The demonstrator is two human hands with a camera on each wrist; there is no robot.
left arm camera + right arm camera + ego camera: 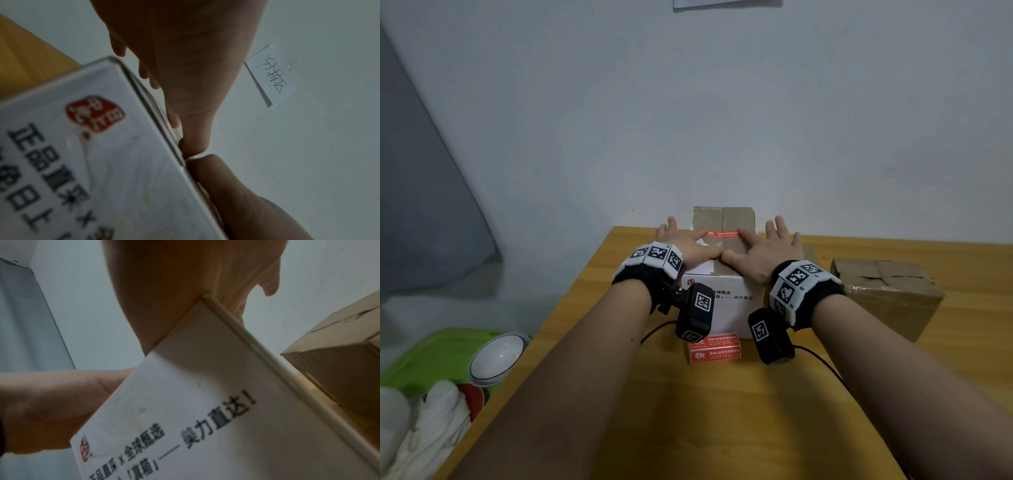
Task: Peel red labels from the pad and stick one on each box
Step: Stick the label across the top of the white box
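Red label (722, 234): it lies across the top of the white box, over the seam of the flaps, between the 2 index fingers.
White box (736, 301): it stands on the table, in the middle, with black print and a red logo on its near side; the top flaps are brown and closed.
Left hand (685, 245): flat on the left part of the box top, fingers spread and straight; the index finger touches the left end of the label. It grips nothing.
Right hand (767, 251): flat on the right part of the box top, fingers spread; the index finger touches the right end of the label. It grips nothing. The 2 thumbs meet tip to tip near the front edge of the top.
Pad (715, 349): red, flat on the table just in front of the white box, partly hidden by the wrist cameras.
Brown box (890, 294): closed, on the table to the right of the white box, close to it; I see no label on it.
Table (688, 411): yellow wood, against a pale wall.
Note (271, 76): white paper with handwriting, taped on the wall.
Bowl (498, 358): white, tilted, on a green tray (424, 359) left of the table.
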